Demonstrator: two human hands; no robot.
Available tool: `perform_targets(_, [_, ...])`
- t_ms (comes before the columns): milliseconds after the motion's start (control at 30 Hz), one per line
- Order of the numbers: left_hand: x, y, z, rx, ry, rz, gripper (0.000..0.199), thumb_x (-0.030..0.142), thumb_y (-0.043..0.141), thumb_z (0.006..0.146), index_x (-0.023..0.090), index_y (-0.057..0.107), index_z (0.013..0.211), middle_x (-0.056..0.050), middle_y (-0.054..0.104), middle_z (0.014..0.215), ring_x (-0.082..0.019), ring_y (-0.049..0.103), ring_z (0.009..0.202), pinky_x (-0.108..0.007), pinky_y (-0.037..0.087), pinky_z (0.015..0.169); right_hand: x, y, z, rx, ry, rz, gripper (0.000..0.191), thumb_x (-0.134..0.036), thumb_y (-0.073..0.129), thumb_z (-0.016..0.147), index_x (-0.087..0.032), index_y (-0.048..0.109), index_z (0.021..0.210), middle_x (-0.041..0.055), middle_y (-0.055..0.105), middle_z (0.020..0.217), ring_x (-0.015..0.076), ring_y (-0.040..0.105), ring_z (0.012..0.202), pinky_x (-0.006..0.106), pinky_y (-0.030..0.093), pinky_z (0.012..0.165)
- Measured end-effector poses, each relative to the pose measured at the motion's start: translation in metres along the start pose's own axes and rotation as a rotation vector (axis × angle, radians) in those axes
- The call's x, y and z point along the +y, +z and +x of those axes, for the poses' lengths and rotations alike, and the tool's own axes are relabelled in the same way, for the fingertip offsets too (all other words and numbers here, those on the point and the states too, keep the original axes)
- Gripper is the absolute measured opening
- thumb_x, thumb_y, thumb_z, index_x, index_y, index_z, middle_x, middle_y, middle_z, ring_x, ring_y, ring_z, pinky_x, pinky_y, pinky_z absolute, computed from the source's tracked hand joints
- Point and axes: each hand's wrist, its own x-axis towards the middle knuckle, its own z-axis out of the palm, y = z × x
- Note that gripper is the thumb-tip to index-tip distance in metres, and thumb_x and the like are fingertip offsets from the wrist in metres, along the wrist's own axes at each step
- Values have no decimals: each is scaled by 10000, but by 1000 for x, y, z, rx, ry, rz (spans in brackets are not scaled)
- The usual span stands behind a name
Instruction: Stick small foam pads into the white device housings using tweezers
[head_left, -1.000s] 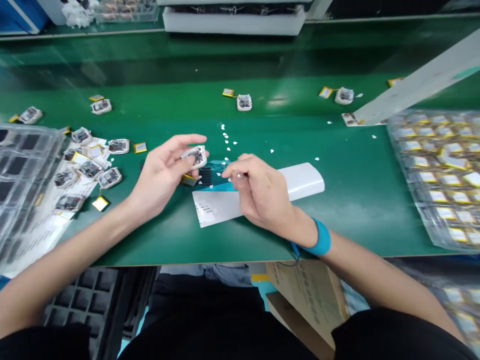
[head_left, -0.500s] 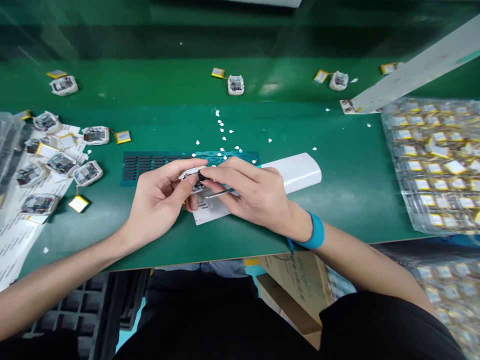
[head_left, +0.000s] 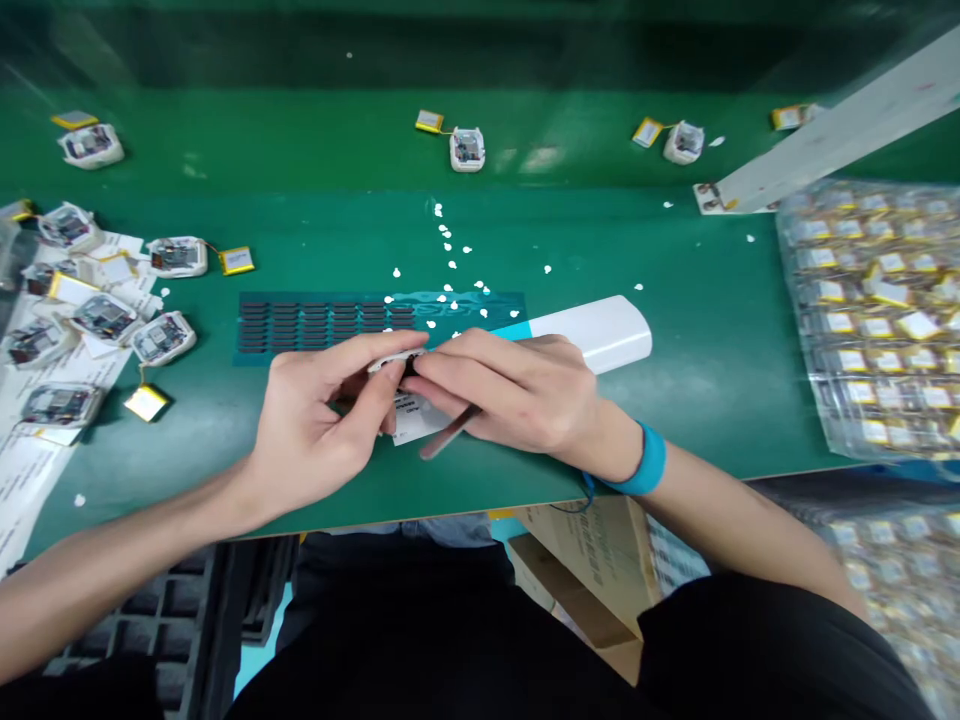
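One white-cased circuit module (head_left: 394,362) pinched between thumb and fingers of left hand (head_left: 311,425), held off desk (head_left: 712,400) for steadiness; right hand (head_left: 510,390) pressed in against it, slim tweezers (head_left: 450,432) gripped; black-pad sheet (head_left: 315,325) lying just beyond hands.

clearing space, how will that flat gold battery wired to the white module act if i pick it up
The flat gold pouch battery looks thin and flat, so it probably won't roll. Its fine wire to the white-cased module looks delicate, so lifting the battery alone could strain it or drag the module.
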Motion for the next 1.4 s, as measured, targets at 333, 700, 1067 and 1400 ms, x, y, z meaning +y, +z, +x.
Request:
perform_targets(333, [1, -4, 12, -19, -105, -90, 155, 122, 718, 883, 138, 780, 1024, 26, 712, 666, -88, 634, 434, -155, 530, 418, 5, 9, 0, -14, 249, 480, 129, -197, 616, 1070, -180, 735, 1115, 34, 789, 1048, 108, 742, 903, 220, 582, 758])
perform_targets(700, [5, -5, 12, -195, -276, -386, 63, 142, 695, 912, 153, 737, 958, 36, 647, 488, -122, 586, 344, -178, 490, 356, 1, 4, 3, 93, 305, 509, 131, -157, 674, 1029, -211, 761, 1111, 12, 800, 1016, 105, 742, 857, 236, 594, 724])
perform_targets(1067, [12, -5, 9, -181, -328, -461, 61, 113, 704, 916, 155, 746, 932, 34, 660, 498, -110, 590, 360, -174, 519, 390, 0, 1, 0, 41, 200, 265, 177, -154, 587, 1069, -208, 732, 1156, 6, 782, 1025, 90, 736, 831, 197, 567, 635])
perform_targets(1400, [9, -7, 11, -124, -393, -400, 168, 186, 752, 908, 139, 723, 1068, 17, 688, 553, -124, 617, 392, -197, 522, 394, 5, -1, 3, -23, 263, 56, 272, -86, 560, 1033, -203, 705, 1232, 10, 836, 1144, 99, 792, 880, 174, 609, 692])
